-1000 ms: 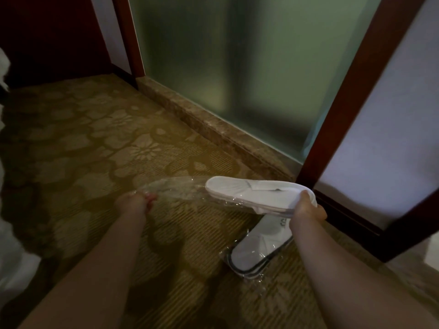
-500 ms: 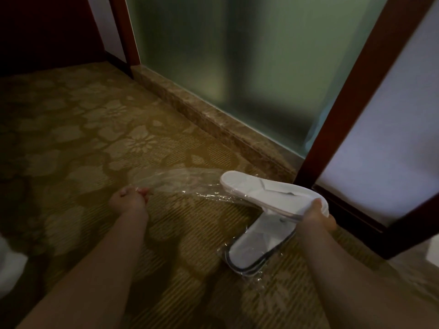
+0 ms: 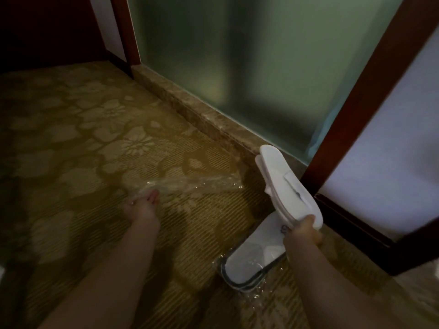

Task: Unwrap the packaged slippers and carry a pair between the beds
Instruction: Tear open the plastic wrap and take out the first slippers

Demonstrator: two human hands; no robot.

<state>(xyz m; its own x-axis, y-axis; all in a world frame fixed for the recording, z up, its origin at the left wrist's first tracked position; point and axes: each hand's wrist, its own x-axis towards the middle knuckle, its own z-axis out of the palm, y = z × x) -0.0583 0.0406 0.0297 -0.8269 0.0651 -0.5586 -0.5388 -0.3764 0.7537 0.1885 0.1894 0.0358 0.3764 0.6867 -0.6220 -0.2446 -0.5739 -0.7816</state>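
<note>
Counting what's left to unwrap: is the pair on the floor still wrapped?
Wrapped: clear plastic still surrounds the floor pair, glinting at its edges.

You are looking through a single wide-angle camera worn on your head, and it is facing forward and steeply down at the patterned carpet. It is sitting close above the floor, with both of your forearms reaching in from the bottom edge. It is also taking in the frosted glass panel ahead and the dark wooden frame at right. No second view is sharing the scene.
</note>
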